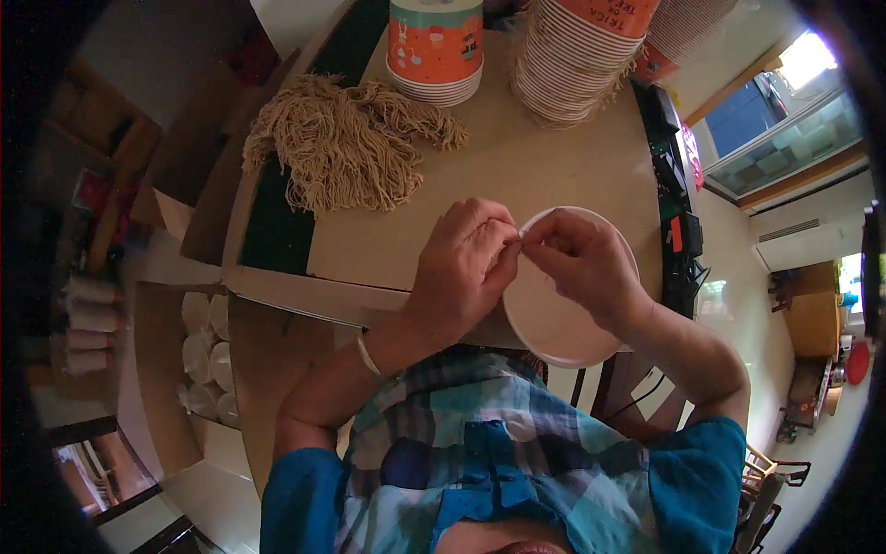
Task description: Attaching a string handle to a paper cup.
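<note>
A round white paper bucket (563, 323) is tilted at the table's front edge, its open mouth facing me. At the upper left of its rim, the fingertips of my left hand (464, 263) and my right hand (583, 263) meet in a pinch. Whatever lies between those fingertips is too small to make out. My right hand crosses the bucket's mouth, while my left stays just outside the rim. Beyond my left hand lies a loose heap of beige cords (341, 143).
A short stack of orange printed paper buckets (434, 60) stands at the back, beside a taller stack (581, 60). Dark devices (678, 231) line the table's right edge. Down on the left, a cardboard box (171, 406) holds several white rounded pieces (198, 355).
</note>
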A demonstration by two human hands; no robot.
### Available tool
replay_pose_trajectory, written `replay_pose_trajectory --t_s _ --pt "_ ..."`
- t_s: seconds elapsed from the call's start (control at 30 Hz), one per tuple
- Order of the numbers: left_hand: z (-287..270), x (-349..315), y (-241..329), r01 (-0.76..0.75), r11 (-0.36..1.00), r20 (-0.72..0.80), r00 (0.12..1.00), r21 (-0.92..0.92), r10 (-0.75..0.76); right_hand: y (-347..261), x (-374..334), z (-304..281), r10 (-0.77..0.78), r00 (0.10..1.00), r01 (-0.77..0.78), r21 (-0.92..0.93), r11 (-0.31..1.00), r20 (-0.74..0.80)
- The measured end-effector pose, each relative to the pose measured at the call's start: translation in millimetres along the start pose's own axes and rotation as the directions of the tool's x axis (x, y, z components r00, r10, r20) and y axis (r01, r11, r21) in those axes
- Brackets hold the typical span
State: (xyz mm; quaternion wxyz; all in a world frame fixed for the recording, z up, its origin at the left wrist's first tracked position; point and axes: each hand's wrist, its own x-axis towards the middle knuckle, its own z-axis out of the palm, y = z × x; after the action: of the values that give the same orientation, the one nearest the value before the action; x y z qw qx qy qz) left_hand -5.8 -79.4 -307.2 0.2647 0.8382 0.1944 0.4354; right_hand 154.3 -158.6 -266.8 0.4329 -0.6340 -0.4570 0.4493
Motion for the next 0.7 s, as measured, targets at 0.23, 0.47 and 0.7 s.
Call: replay_pose_trajectory --t_s 0.23,0.47,0.7 --pt "-2 4 -3 0.066 0.993 0.039 0.997 -0.100 -0.063 -8 -4 0 -0.277 0.961 0.250 -0.405 0.880 -0.009" --pt "-3 4 -9 0.097 0.987 0.100 0.991 -0.131 -0.085 -3 -2 -1 -0.479 0.876 0.452 -0.445 0.773 0.056" --pt "-5 4 -12 0.090 0.988 0.111 0.991 -0.127 -0.076 -2 6 -8 -0.578 0.805 0.569 -0.458 0.683 0.137"
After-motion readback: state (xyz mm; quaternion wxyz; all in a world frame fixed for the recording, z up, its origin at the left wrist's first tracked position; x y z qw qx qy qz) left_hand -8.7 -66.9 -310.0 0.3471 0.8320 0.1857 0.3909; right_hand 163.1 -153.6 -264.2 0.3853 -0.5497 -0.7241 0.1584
